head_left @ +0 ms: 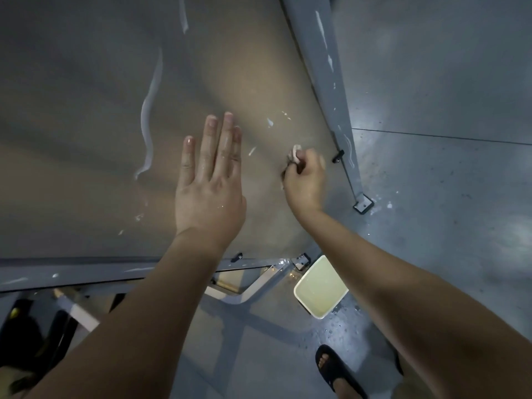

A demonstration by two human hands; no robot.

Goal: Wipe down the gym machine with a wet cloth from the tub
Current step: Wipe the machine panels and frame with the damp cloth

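Head view: a small cloth (pixel 296 151), gripped in the right hand (pixel 303 180), pressed against the machine's panel (pixel 86 110).
Left hand (pixel 210 180) lay flat, fingers straight, on the wet, streaked panel; a grey frame (pixel 322 67) edged it; the tub (pixel 307 272) of water stood below on a glossy, spattered floor (pixel 446 82).

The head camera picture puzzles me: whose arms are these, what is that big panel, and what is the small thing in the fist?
No robot here: a person wears a camera on the head, so you look down along their own arms. The left hand lies open, fingers straight, against the big smooth grey-brown panel of the gym machine, which shows wet streaks. The right hand grips a small crumpled pinkish cloth and holds it to the same panel. Below, on the wet grey floor, stands a white rectangular tub of yellowish water, near a foot in a black sandal.
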